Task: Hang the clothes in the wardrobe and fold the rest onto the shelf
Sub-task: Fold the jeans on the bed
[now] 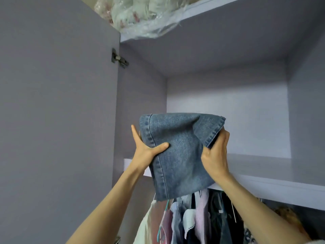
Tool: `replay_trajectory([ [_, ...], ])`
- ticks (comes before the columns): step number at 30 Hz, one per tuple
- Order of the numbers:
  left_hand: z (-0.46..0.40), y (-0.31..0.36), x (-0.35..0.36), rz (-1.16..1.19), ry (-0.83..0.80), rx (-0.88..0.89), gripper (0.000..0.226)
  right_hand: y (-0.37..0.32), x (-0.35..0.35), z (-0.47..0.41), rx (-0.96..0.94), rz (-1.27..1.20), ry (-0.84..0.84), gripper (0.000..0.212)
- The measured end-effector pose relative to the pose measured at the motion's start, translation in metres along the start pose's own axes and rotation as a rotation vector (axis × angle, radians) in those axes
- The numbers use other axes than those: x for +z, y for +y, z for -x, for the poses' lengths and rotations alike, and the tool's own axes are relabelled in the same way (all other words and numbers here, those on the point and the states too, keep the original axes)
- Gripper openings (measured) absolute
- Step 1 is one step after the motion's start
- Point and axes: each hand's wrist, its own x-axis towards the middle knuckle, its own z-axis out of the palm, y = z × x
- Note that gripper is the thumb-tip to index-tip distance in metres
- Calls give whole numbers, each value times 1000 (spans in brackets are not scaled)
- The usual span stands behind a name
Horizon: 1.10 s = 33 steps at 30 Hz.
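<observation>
Left hand (149,148): thumb pressed flat across the front of the folded jeans (177,154), remaining fingers behind the cloth, with one fingertip showing above the left edge; grip closed on the denim. Right hand (217,154): fingers curled and pinching the right edge of the same jeans where a hemmed corner folds over, knuckles toward the camera. Both forearms bare, raised from the lower corners of the view. Jeans: blue denim, folded into a thick pad, stitched seam running down the left side, held up in the air in front of the shelf (263,175), its lower part overlapping the shelf's front edge in view; whether it touches the shelf cannot be told. Shelf: pale lilac, its visible surface bare. Below it, hanging clothes (191,219) in white, pink, striped and dark fabrics. Wardrobe door (56,111) open at left, hinge (119,59) near its top. Upper shelf holds a plastic-wrapped bundle (140,14).
</observation>
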Motion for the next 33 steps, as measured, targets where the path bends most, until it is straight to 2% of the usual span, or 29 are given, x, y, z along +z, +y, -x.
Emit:
replay_trajectory([
  [3, -27, -3, 0, -37, -117, 37, 121, 11, 5, -21, -49, -84, 62, 44],
  [6, -58, -8, 1, -57, -141, 83, 83, 27, 15, -41, -49, -69, 59, 45],
  [8, -80, -11, 4, -34, -126, 111, 61, 34, 24, -53, -42, -32, 36, 50],
  [10, -104, -14, 7, -26, -47, 149, 49, 38, 33, -67, -27, 34, -15, 56],
  [15, -177, -43, 0, -73, 78, 165, 41, 53, 73, -110, 96, 262, -251, 70],
  [19, -232, -70, -16, -93, 87, 54, 46, 72, 107, -128, 314, 0, -562, 98],
  [22, -263, -94, -26, -130, 73, -24, 56, 98, 132, -126, 326, 97, -722, 102],
  [27, -315, -133, -26, -472, 7, 0, 67, 135, 187, -137, 325, 280, -610, 90],
  [30, -352, -150, -21, -642, -106, -29, 79, 168, 221, -152, 423, 283, -572, 85],
  [33, -375, -177, -7, -862, -266, -12, 69, 213, 249, -159, 610, 357, -564, 74],
])
